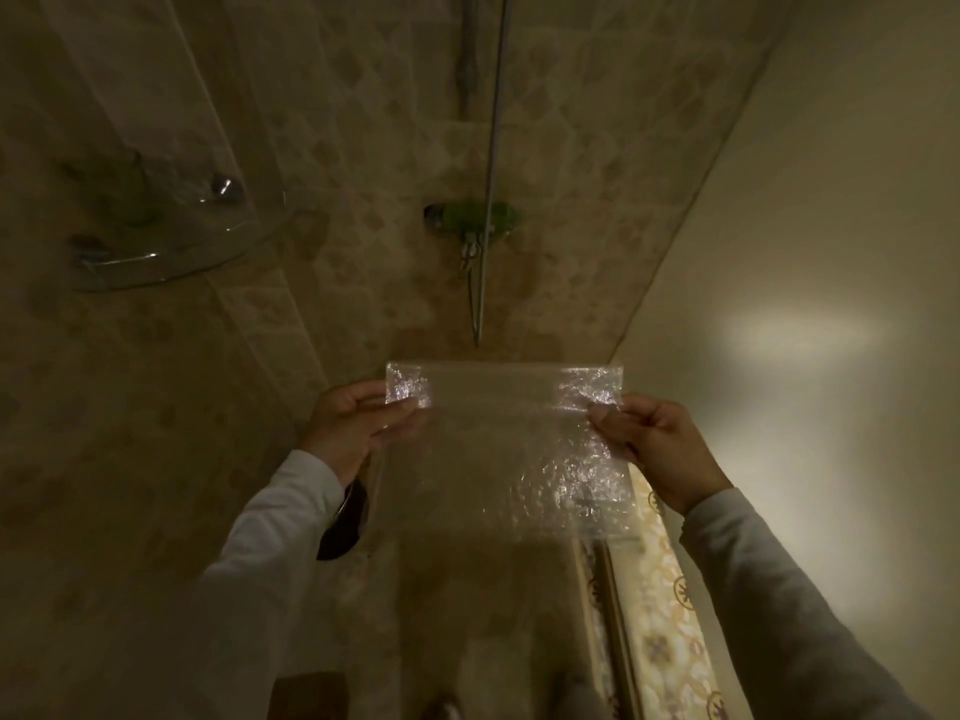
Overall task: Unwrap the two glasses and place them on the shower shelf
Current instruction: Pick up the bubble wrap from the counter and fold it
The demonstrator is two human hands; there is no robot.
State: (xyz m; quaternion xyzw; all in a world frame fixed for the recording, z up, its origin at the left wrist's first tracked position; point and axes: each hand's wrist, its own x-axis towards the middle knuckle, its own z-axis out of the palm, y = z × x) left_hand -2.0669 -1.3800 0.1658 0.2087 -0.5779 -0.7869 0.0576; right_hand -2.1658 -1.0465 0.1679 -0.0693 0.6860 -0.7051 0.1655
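Note:
A clear sheet of bubble wrap (506, 449) hangs flat in front of me, stretched between both hands. My left hand (358, 420) pinches its upper left corner and my right hand (652, 449) pinches its upper right edge. No glass shows inside the sheet. The curved glass shower shelf (171, 262) is fixed in the wall corner at the upper left, with faint greenish glass shapes (132, 192) standing on it, blurred in the dim light.
A shower mixer with a green soap dish (475, 218) sits on the tiled wall ahead, with a metal hose (491, 163) hanging down. A plain wall with a bright light patch (795, 330) is on the right. A patterned strip (670, 589) runs below my right hand.

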